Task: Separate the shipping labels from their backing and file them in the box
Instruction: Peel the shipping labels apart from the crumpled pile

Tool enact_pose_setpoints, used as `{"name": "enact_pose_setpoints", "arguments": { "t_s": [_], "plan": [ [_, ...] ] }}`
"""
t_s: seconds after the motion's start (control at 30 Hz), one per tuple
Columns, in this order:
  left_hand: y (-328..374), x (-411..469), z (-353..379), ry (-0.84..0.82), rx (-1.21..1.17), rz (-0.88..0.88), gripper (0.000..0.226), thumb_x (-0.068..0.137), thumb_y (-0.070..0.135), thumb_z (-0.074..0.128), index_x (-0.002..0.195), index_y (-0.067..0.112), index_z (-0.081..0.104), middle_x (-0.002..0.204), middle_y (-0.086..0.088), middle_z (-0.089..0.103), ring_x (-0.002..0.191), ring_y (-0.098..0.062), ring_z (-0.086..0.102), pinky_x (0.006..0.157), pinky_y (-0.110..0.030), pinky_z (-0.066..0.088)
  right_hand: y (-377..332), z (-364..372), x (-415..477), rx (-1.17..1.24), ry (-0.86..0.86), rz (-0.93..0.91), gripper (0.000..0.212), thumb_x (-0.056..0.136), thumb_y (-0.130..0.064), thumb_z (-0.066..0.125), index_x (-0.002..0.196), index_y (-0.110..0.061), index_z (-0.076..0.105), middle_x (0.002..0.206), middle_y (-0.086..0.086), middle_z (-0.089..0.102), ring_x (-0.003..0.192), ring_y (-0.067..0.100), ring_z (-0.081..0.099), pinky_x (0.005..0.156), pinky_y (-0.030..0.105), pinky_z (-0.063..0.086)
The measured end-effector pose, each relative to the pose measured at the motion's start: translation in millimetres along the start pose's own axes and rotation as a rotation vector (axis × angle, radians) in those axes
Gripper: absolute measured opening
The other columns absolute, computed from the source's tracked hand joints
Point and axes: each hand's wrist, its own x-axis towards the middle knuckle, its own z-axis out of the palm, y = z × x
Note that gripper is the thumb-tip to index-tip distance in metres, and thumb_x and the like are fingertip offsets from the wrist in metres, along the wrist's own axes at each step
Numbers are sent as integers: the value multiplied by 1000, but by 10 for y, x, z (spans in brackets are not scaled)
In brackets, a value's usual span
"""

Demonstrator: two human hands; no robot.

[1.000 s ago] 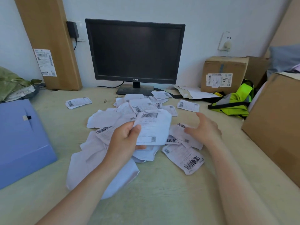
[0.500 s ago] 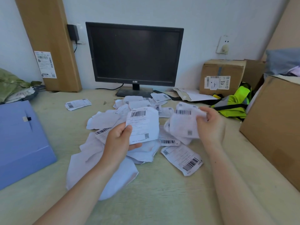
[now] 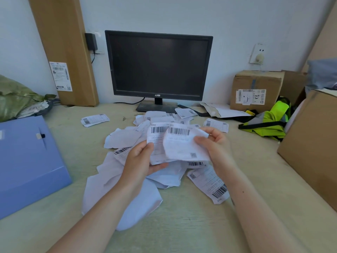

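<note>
My left hand [image 3: 140, 159] grips a white shipping label [image 3: 156, 141] with a barcode at its top. My right hand [image 3: 215, 147] holds a second, curled label [image 3: 182, 145] that overlaps the first one in front of it. Both are held above a loose pile of labels and blank backing sheets [image 3: 124, 139] spread over the middle of the table. A lone label [image 3: 94, 119] lies apart at the left, another [image 3: 213, 183] lies below my right wrist. The blue file box [image 3: 27, 161] lies closed at the left edge.
A dark monitor [image 3: 158, 66] stands behind the pile. A tall cardboard box [image 3: 63, 48] leans on the wall at left, a small carton [image 3: 255, 90] at back right, a large carton [image 3: 313, 143] at right. A neon yellow vest [image 3: 269, 121] and a green bag [image 3: 16, 99] lie at the sides.
My right hand picked a label off the pile and brought it left against the label in my left hand. The left hand has lifted slightly.
</note>
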Motion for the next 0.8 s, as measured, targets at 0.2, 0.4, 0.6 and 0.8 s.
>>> {"name": "enact_pose_setpoints", "arguments": {
  "t_s": [0.2,0.4,0.6,0.8],
  "plan": [
    [-8,-17,10,-116,83,16,20,93,28,61,104,16,71,103,-7,75,101,-27,70,87,-47,56,70,195,-113,-66,-65,-21,16,82,4,68,87,-10,68,79,5,75,66,17,67,59,29,55],
    [-62,-20,0,-44,265,138,18,91,7,61,98,21,71,96,2,76,94,-19,70,89,-49,55,23,220,-134,-89,-65,-80,7,89,-10,64,83,-11,69,72,0,70,58,12,59,49,22,46],
    [3,45,-78,145,186,272,8,92,16,63,95,19,70,96,4,74,92,-15,69,82,-38,55,71,21,-1,-156,53,11,17,94,-17,56,105,-16,69,101,-2,72,76,19,72,53,28,55],
    [25,126,-180,268,105,287,11,92,29,61,96,22,68,98,2,73,94,-20,69,82,-48,57,190,29,20,-355,-37,13,19,87,-15,67,107,-19,68,99,0,70,87,12,65,70,24,50]
  ]
}}
